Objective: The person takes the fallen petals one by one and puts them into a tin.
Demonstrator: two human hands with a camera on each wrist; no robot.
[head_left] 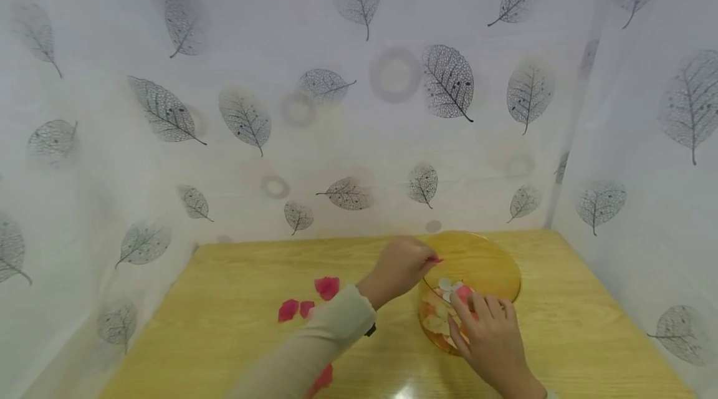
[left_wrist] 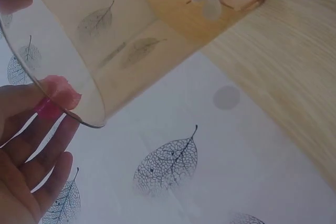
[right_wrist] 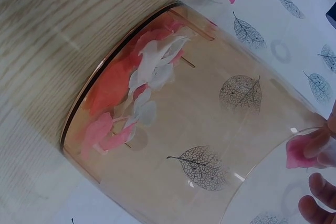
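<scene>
This looks to me like a screened-off tabletop, though whether in a home or a studio I can't tell. My head view shows a pale back sheet point(head_left: 359, 143) printed with skeleton leaves point(head_left: 449, 82) across the upper frame, matching side sheets point(head_left: 645, 237) left and right, wood-grain tabletop point(head_left: 219, 305) below.

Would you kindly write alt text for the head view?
A person's left hand pinches a pink petal near the rim of a transparent amber vase containing pink and white petals. The right hand is in front of the vase; more pink petals lie on the wood-grain table.
</scene>
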